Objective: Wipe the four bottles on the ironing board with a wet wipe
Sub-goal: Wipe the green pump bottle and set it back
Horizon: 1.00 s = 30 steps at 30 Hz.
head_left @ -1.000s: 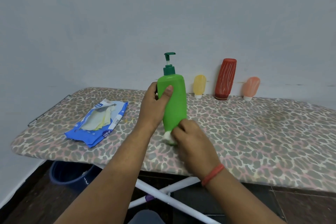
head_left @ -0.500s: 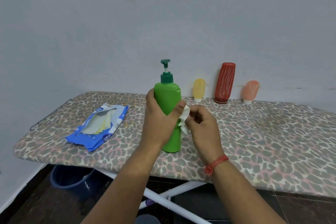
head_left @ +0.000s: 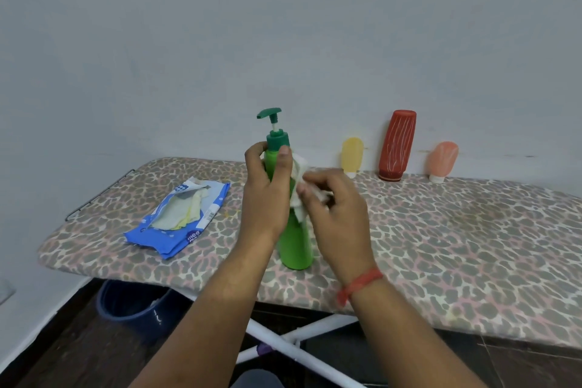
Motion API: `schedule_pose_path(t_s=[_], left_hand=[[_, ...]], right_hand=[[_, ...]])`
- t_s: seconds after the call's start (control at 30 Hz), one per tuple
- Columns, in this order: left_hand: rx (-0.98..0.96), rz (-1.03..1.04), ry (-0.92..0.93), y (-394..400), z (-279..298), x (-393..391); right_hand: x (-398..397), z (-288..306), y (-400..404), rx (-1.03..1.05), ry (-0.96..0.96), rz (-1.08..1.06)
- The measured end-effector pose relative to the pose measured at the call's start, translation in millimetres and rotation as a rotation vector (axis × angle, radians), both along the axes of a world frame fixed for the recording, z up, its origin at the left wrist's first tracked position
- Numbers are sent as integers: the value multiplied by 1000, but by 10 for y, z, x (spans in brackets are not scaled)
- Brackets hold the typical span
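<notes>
Pump bottle [head_left: 296,239] stands upright on the ironing board [head_left: 456,249] near its front edge, gripped from the left by the left hand [head_left: 267,195], wipe [head_left: 299,186] held against its right side by the right hand [head_left: 337,214]. Wipes pack [head_left: 179,224] lies on the board to the left. Three bottles [head_left: 396,145] are lined up along the back edge against the wall, right of the pump bottle; a bucket [head_left: 135,309] sits on the floor under the board's left end.

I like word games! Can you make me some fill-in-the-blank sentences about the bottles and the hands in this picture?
1. The left hand grips the ____ pump bottle.
2. The right hand holds a white ____ against that bottle.
3. The tallest bottle by the wall, between the yellow bottle and the pink bottle, is ____.
4. The blue wipes pack lies on the ____ board.

Missing words: green; wipe; red; ironing
</notes>
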<state>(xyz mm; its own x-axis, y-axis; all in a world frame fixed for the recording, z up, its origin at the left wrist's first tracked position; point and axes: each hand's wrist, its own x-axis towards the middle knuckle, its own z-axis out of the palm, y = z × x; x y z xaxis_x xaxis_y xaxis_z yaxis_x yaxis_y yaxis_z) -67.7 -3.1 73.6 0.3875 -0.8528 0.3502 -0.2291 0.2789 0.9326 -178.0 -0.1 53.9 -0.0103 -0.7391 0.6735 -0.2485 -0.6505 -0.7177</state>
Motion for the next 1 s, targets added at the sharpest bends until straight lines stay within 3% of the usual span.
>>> schedule_pose_path(t_s=[0.13,0.37,0.6,0.8,1.0], left_hand=[[9,-30,-9,9,4,9],[23,-30,-88,-31,51,68],[74,-54,-68,-82,116,210],[75,-22,-46,-111,146,245],[79,11,-56,-123,122,308]], right_hand=[[-17,-354,178,-44,96,-90],[57,52,75,-149,87,-182],[-5,-444,302,93,216,-134],[101,30,28,-83,194,-147],[-101,-670,276,148,363,-81]])
